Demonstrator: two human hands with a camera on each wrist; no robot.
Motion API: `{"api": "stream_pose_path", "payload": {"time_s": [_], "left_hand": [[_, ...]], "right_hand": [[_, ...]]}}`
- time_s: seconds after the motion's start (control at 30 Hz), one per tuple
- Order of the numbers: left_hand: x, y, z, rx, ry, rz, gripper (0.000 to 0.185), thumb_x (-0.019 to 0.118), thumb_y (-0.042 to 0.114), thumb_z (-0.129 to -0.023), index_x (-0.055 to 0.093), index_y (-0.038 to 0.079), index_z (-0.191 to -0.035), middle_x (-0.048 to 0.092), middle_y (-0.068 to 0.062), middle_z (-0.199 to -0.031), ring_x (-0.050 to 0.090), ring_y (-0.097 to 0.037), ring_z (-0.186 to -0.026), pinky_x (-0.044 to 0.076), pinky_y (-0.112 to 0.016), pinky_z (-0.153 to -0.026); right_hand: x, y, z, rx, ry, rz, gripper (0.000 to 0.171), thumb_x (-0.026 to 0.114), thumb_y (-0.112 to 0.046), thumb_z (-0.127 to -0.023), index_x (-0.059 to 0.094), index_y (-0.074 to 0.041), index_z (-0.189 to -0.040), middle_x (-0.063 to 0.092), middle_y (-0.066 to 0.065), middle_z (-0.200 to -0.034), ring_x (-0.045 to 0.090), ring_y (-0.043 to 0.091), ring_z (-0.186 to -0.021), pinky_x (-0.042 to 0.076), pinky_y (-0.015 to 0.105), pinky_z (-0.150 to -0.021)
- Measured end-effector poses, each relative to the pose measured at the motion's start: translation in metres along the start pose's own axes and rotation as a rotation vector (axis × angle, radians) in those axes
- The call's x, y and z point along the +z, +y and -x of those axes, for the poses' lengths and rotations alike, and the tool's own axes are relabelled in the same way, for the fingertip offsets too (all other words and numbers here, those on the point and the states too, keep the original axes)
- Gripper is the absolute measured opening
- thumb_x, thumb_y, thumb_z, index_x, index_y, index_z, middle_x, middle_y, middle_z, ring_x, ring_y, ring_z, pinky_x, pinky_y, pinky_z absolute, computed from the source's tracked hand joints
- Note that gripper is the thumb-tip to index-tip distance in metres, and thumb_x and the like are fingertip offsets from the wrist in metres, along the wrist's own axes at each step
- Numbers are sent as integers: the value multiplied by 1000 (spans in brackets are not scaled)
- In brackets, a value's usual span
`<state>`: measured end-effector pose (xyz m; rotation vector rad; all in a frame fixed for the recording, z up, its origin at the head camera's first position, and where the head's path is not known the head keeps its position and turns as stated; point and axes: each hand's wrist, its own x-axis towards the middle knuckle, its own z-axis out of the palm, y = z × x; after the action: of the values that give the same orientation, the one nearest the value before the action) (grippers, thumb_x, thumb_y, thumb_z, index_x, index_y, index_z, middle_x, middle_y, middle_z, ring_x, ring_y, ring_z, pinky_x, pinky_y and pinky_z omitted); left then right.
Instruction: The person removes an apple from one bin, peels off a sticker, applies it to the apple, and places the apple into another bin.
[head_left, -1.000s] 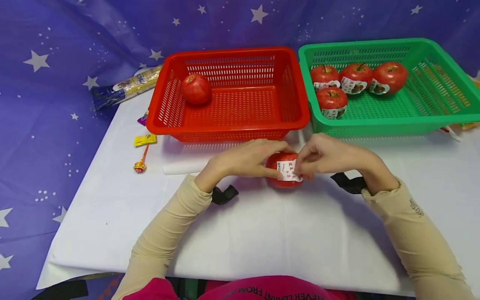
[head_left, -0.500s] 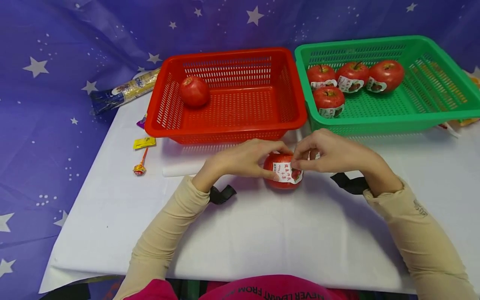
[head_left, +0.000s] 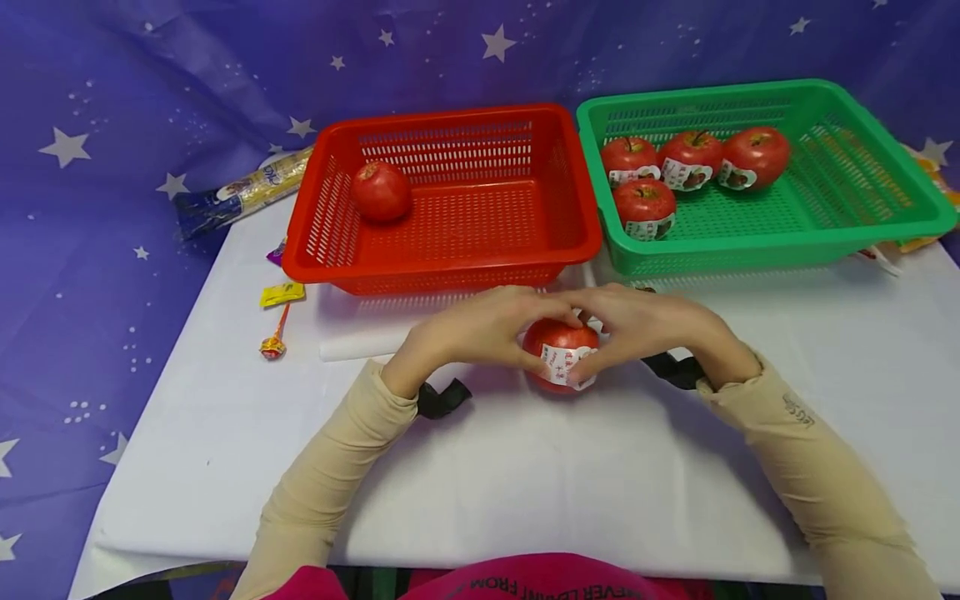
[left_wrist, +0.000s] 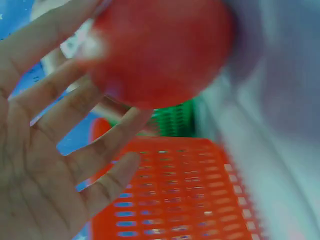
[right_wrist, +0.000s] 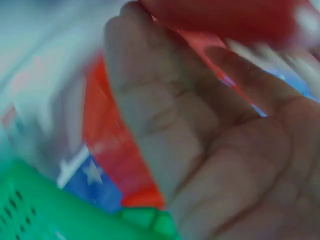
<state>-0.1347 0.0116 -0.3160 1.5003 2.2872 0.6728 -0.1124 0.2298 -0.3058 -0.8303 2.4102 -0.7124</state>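
Note:
A red apple (head_left: 562,333) sits on the white table, held between both my hands. Across its near side runs a white sticker (head_left: 557,364) with red writing and a small picture. My left hand (head_left: 480,329) grips the apple from the left, thumb on the sticker, fingers round the far side. From the right, my right hand (head_left: 645,321) holds it too, its thumb pressing the sticker's right part. In the left wrist view the apple (left_wrist: 165,50) rests at the spread fingers; in the right wrist view its underside shows above curved fingers.
A red basket (head_left: 450,271) behind the hands holds one red round fruit (head_left: 381,192). Beside it, a green basket (head_left: 765,250) carries several stickered apples (head_left: 645,208). A yellow packet (head_left: 282,294), a lollipop (head_left: 273,346) and a long blue-and-yellow pack (head_left: 243,190) lie at left.
The right hand has gone from pinching at the sticker's right end to laying its thumb on the sticker, fingers behind the apple. The left hand keeps its grip. The head view has shifted slightly.

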Motion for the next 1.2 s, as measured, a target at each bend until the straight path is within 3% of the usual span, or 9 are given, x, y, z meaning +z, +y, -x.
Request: {"api": "stream_pose_path", "payload": {"time_s": [0.13,0.3,0.43,0.57,0.73,0.83,0.97,1.07,1.2], "left_hand": [[-11,8,-2,43,102,65,31,75,23,-84,69,13,-113,71,4,-108,63,-6,-98,47,-20,-91],[-34,18,-30,73,367,104,24,70,21,-88,69,7,-108,74,0,-101,66,-5,-92,49,-19,-84],[-39,17,-67,-40,462,11,40,66,31,-91,60,9,-124,66,-1,-121,62,-10,-104,45,-19,-91],[-30,10,-95,-322,425,-115,76,59,56,-89,36,12,-147,38,-3,-153,42,-14,-136,33,-32,-114],[-20,3,-114,-583,326,-247,108,45,81,-79,11,12,-155,10,-1,-163,10,-14,-150,5,-54,-120],[-18,-1,-117,-636,277,-267,114,40,86,-75,9,11,-155,8,-2,-163,7,-14,-150,2,-53,-120],[-17,-3,-119,-638,234,-279,113,37,87,-75,12,11,-155,6,-3,-162,6,-15,-150,-2,-52,-120],[-15,-2,-121,-626,211,-305,112,34,86,-77,11,9,-155,6,-6,-162,5,-16,-150,0,-48,-121],[-13,1,-125,-609,193,-317,111,35,84,-80,11,5,-154,8,-10,-162,6,-20,-150,8,-38,-122]], "right_hand": [[10,-1,-5,3,-18,35,66,82,-43,-71,58,-10,-122,65,-1,-107,59,16,-96,51,34,-80],[21,-4,-4,-44,-31,38,73,83,-35,-68,51,-10,-128,59,2,-119,57,19,-109,50,40,-91],[28,-10,0,-97,-77,76,68,83,-29,-66,49,-17,-123,60,-4,-110,60,11,-97,51,33,-83],[19,-9,21,-89,-83,147,69,84,-29,-65,49,-21,-123,58,-9,-110,56,8,-94,50,30,-80],[-26,-1,69,-69,88,218,83,88,-39,-63,48,-29,-134,58,-11,-119,56,7,-100,51,30,-80],[-69,14,86,-2,244,321,94,92,-38,-57,46,-31,-139,62,-5,-119,59,9,-96,51,28,-72],[-124,49,86,208,378,415,104,93,-30,-58,39,-20,-146,61,16,-119,58,28,-97,50,31,-65],[-153,76,74,328,385,452,100,89,-31,-65,35,-7,-146,56,28,-120,54,41,-99,52,44,-67],[-168,106,52,356,287,492,92,84,-33,-70,36,1,-140,57,33,-116,56,43,-98,49,53,-75]]}}
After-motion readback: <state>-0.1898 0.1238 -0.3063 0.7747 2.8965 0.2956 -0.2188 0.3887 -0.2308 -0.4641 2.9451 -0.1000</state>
